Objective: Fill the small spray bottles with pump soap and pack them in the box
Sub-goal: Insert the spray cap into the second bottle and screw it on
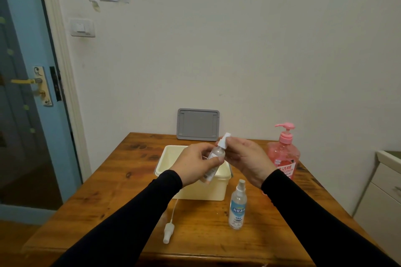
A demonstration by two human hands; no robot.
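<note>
My left hand (194, 163) grips a small clear spray bottle (216, 155), tilted, above the cream box (173, 154). My right hand (245, 157) pinches that bottle's white spray head (223, 139) with its fingertips. A second small spray bottle (238, 205) with a blue label stands upright on the table in front of the box, to its right. A loose white spray head with its tube (169, 231) lies on the table near the front. The pink pump soap bottle (284, 154) stands at the right behind my right wrist.
The grey box lid (198, 124) leans against the wall at the back of the wooden table (112, 190). A white cabinet (384, 190) stands to the right of the table. A blue door (26, 93) is on the left.
</note>
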